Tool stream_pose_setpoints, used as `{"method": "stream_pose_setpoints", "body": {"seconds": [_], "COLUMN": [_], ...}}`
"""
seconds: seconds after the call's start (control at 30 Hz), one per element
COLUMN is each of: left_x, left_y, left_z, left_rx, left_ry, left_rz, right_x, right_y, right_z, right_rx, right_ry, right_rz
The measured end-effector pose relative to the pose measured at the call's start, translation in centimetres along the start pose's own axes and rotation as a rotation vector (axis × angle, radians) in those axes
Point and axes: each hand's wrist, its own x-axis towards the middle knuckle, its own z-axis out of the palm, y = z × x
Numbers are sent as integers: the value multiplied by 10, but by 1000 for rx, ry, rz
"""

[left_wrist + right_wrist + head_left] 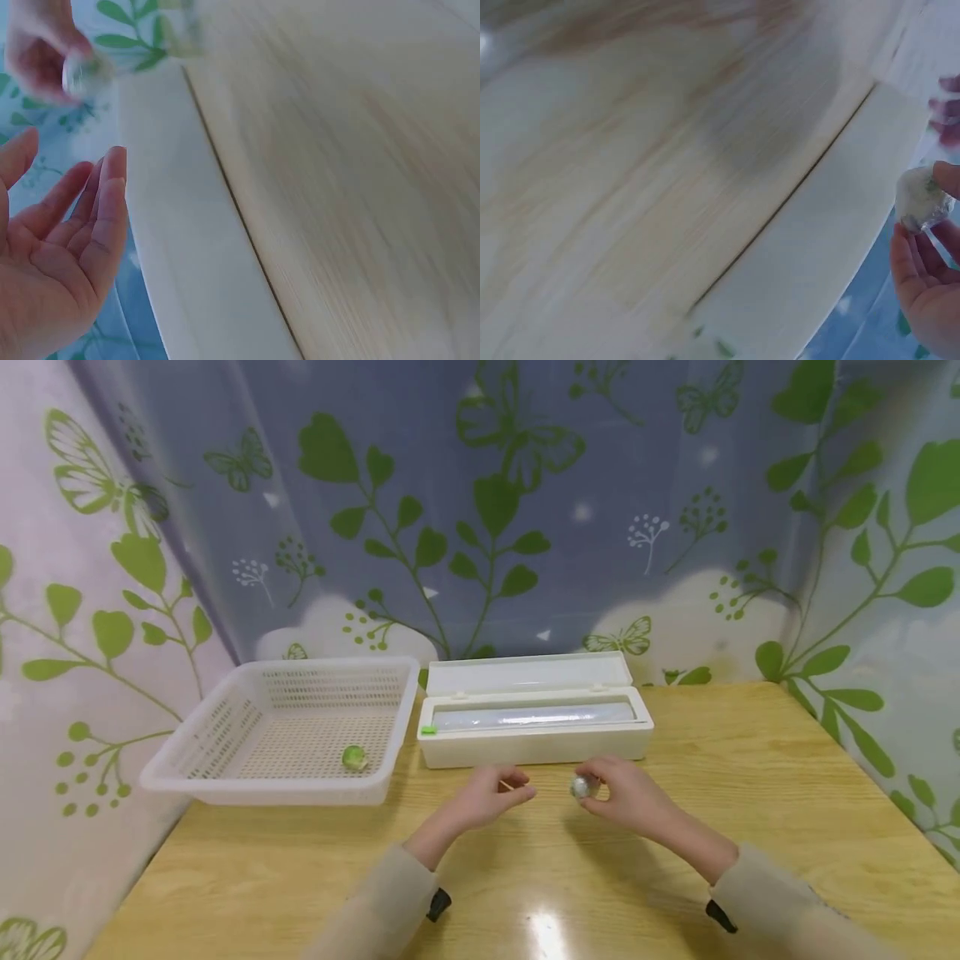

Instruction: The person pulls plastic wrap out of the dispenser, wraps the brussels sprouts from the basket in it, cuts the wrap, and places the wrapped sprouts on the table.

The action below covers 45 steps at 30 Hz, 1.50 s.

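Observation:
My right hand (626,795) pinches a small round ball wrapped in clear cling film (921,199) between thumb and fingers, over the table in front of the box. The ball is whitish with a hint of green, and the film wrinkles on its surface. My left hand (486,797) is empty, its fingers loosely extended toward the ball, a short gap apart from it. Behind both hands stands a white cling film box (536,749) with its lid (528,674) raised and a roll of film (534,717) inside. A green Brussels sprout (354,757) lies in the white plastic basket (277,792).
The basket is at the left, beside the film box. A bright green tab (428,730) sits at the box's left front corner. The wooden table (765,777) reaches back to a leaf-patterned curtain (420,527), which also hangs at both sides.

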Motion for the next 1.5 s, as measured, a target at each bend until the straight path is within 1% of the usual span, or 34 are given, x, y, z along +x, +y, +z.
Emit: {"method": "stream_pose_setpoints", "body": {"seconds": [0.13,0.23,0.37,0.47,0.53,0.63,0.73,0.87,0.97,1.13,1.33,1.5], "left_x": [-12,-20,-27,-29,-28,-27,-24,-23,-24,-23,-22,-20], "left_y": [-17,-27,-30,-30,-30,-30,-28,-27,-26,-26,-26,-25], "left_z": [-11,-21,-29,-32,-33,-34,-33,-33,-34,-35,-34,-33], "left_rx": [60,97,133,156,171,190,202,206,199,209,217,218], "left_ry": [49,66,97,118,122,110,96,63,59,66,15,12], "left_rz": [-7,-14,-20,-19,-11,-24,-21,-24,-37,-40,-37,-46], "right_x": [-17,-28,-40,-42,-40,-35,-32,-31,-32,-33,-36,-36], "right_y": [32,53,74,84,89,97,105,109,108,104,102,96], "right_z": [-16,-27,-38,-43,-45,-45,-42,-39,-39,-42,-43,-45], "right_rx": [8,-21,-87,-137,-164,-198,-245,-286,-293,-270,-245,-191], "right_ry": [-22,-34,-47,-56,-60,-52,-61,-82,-81,-101,-146,-124], "right_rz": [104,143,176,194,207,212,208,192,196,239,247,276]}}
